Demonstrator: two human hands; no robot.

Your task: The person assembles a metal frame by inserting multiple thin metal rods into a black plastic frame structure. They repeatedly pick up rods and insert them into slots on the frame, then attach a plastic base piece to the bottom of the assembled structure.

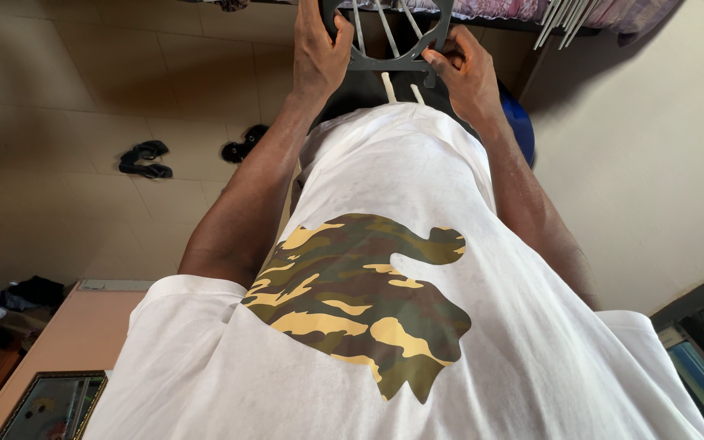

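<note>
My left hand is clenched around the left rim of a dark round plastic frame at twelve o'clock, thumb wrapped over its edge. My right hand grasps the lower right rim, fingers pinching near its small feet. I judge that one grip on each side keeps the frame steady and level in front of me. Pale rods fan across its opening. My white shirt with a camouflage print fills the middle. Dark sandals lie on the tiled floor at ten o'clock.
</note>
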